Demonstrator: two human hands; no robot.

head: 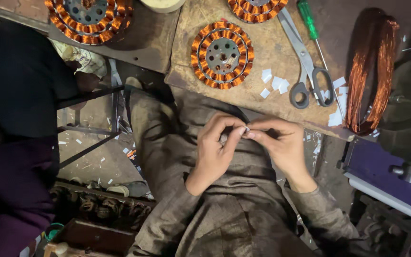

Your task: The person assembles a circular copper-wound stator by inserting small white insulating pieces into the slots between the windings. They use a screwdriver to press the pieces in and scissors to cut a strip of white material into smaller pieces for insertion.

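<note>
Over the lap, left hand (217,150) and right hand (279,140) meet, fingertips pinched shut on a small pale scrap (247,129); scissors (305,62) and copper-wound stator (222,54) lie on the bench (272,47) above.

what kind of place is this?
Likely a small motor-rewinding workshop: copper-wound stators on a worn wooden bench, a hank of copper wire, scissors among white paper scraps.

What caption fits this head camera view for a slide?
Both hands, left hand and right hand, pinch a small white piece over the lap, below a copper-wound stator and scissors.
</note>
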